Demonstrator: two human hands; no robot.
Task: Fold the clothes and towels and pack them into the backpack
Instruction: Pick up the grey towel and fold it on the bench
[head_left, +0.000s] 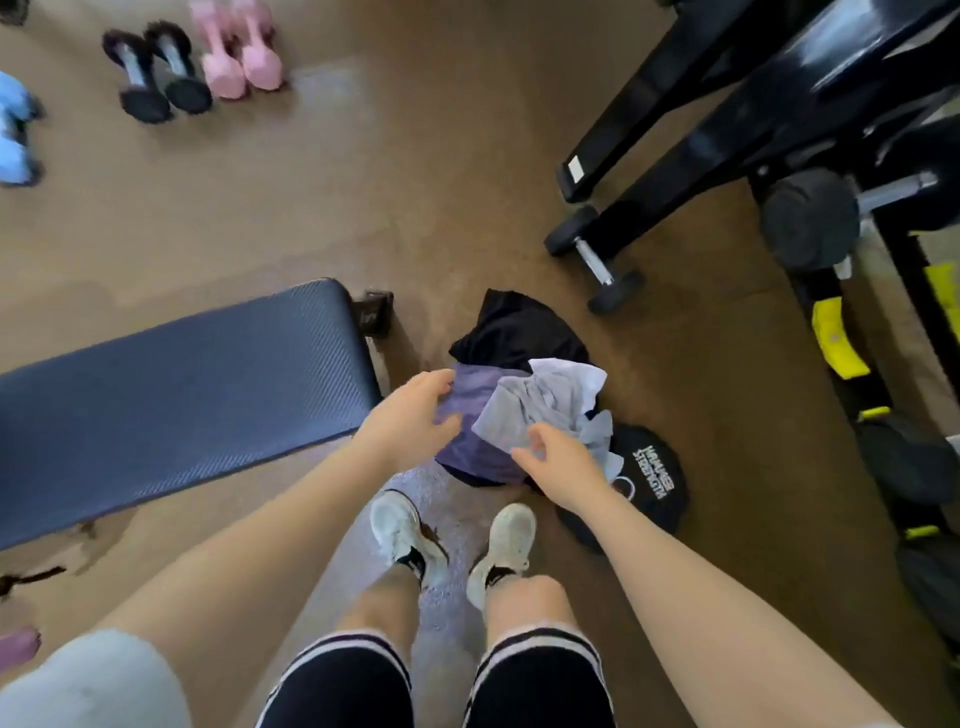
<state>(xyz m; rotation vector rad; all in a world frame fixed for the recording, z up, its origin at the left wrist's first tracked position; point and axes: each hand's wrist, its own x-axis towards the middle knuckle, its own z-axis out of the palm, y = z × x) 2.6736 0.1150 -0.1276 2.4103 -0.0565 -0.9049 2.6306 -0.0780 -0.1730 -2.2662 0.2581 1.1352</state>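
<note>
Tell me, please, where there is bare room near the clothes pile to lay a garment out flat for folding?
The padded bench top, left of the pile, is bare. So is the wide floor between the bench, the pink dumbbells and the black rack. It is crowded right of the pile: a black bag, a black dumbbell and stacked weights.

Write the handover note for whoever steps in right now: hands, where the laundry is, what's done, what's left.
Left hand: open, fingers resting on the purple garment in the pile.
Right hand: open, fingers loosely curled at the edge of the light grey cloth, not clearly gripping.
Pile: on the floor in front of the feet, unfolded; a black garment at the far side, purple under grey.
A black bag with white lettering lies beside the pile, on the right.
The padded bench stands to the left.
Done: nothing is folded or packed.
Left: fold each piece, then pack everything.
</note>
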